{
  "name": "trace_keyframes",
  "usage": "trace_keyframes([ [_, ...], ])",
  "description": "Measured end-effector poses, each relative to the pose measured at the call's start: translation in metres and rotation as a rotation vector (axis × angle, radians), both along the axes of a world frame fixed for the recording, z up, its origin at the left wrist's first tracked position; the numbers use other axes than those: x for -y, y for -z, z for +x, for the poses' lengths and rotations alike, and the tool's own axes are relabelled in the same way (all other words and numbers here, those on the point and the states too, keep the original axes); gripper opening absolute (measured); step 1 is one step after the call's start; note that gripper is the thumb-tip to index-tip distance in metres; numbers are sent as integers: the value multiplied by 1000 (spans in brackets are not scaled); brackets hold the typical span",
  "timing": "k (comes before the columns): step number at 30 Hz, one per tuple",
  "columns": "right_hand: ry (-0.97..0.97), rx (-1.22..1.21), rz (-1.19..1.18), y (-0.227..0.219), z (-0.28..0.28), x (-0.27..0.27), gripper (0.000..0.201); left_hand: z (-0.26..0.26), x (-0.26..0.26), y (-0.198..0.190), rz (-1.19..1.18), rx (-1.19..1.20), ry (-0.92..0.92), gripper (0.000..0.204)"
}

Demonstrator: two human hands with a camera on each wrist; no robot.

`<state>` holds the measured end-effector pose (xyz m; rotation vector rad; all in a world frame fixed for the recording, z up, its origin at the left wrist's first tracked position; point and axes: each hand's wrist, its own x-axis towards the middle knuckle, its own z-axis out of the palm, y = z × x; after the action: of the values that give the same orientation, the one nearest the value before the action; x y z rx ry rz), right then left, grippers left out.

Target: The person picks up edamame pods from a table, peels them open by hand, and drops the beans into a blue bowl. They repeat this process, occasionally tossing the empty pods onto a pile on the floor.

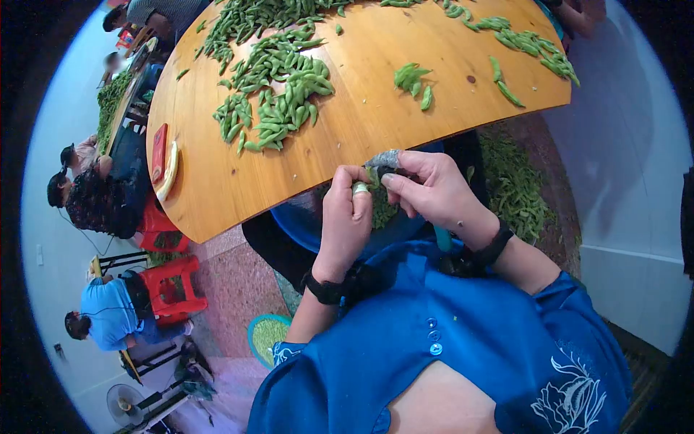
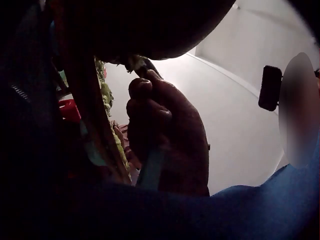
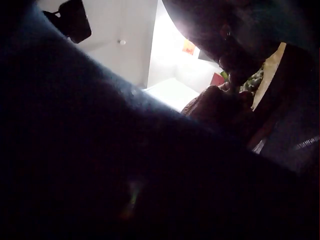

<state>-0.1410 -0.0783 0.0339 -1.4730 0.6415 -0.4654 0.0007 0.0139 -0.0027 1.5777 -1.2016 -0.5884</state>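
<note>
Just past the near table edge, both hands meet over a blue basin (image 1: 296,228) with green beans (image 1: 383,211) in it. My left hand (image 1: 345,217), with pale wrap on its thumb, curls its fingers and pinches a small green soybean pod (image 1: 375,173). From the other side my right hand (image 1: 437,189) grips the same pod between thumb and index finger, that finger wrapped in grey. Most of the pod is hidden by the fingers. Both wrist views are dark; a bit of green pod (image 3: 224,76) shows at the fingertips in the right wrist view.
The wooden table (image 1: 376,94) bears a large pile of soybean pods (image 1: 282,94) and a few scattered pods (image 1: 412,78). A red box (image 1: 160,148) lies at its left edge. Many pods (image 1: 513,184) cover the floor at right. Red stools (image 1: 173,289) and seated people are at left.
</note>
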Motion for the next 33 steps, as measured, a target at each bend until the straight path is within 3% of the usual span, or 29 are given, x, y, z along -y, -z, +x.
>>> trace_keyframes([
  [8,71,92,274,3,-1,9,18,-6,-2,-11,25,-316,31,15],
  [13,119,134,246,3,-2,8,19,-9,4,-10,-29,-541,-94,16],
  [16,147,135,181,3,-5,13,20,-3,-2,-13,62,-589,-5,17],
  [17,154,139,158,4,-6,17,21,-5,-3,-12,60,-585,-2,17],
  [20,267,169,66,7,-7,34,23,-3,-9,5,159,-72,42,21],
  [22,300,182,6,9,-12,48,25,-4,-16,6,189,71,66,21],
  [24,305,131,10,11,-16,59,25,-2,-16,13,259,-2,45,20],
  [27,225,95,2,11,-16,48,24,-10,-9,-4,200,-470,-44,21],
  [30,53,25,84,4,-15,31,23,-17,11,-24,92,-507,-42,27],
  [33,133,34,-104,3,-10,17,22,-27,24,-22,12,-454,42,32],
])
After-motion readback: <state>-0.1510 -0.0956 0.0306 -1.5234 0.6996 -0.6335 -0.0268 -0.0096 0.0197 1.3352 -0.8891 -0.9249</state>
